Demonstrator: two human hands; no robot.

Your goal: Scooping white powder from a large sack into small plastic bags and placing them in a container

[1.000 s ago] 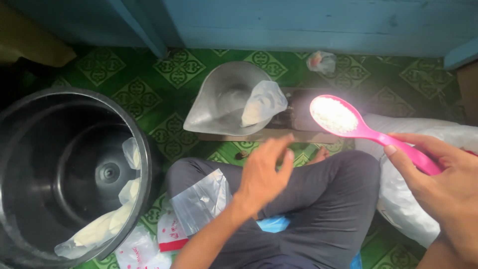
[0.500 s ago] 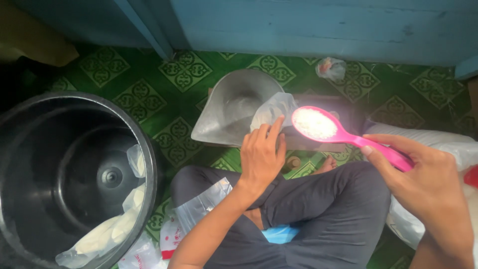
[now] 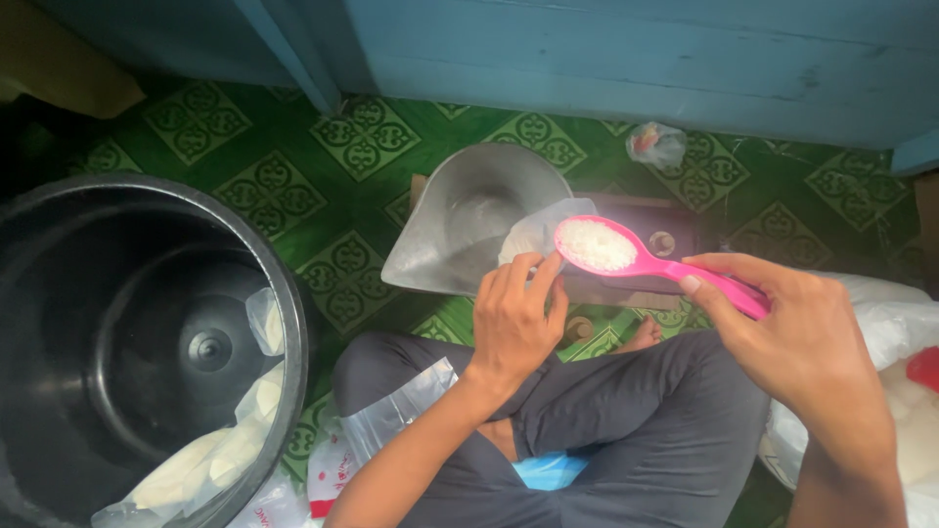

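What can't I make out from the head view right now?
- Small clear bag at the metal pan: its opening is hidden behind the left hand.
- Pink spoon: handle end hidden inside the right hand.
- White sack: cut off by the right edge.
- Black bucket: cut off at left.

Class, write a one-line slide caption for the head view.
Right hand holds pink spoon of white grains beside left hand at small clear bag.

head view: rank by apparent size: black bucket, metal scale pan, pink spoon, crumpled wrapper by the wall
1. black bucket, though it's nearer the camera
2. metal scale pan
3. pink spoon
4. crumpled wrapper, farthest away
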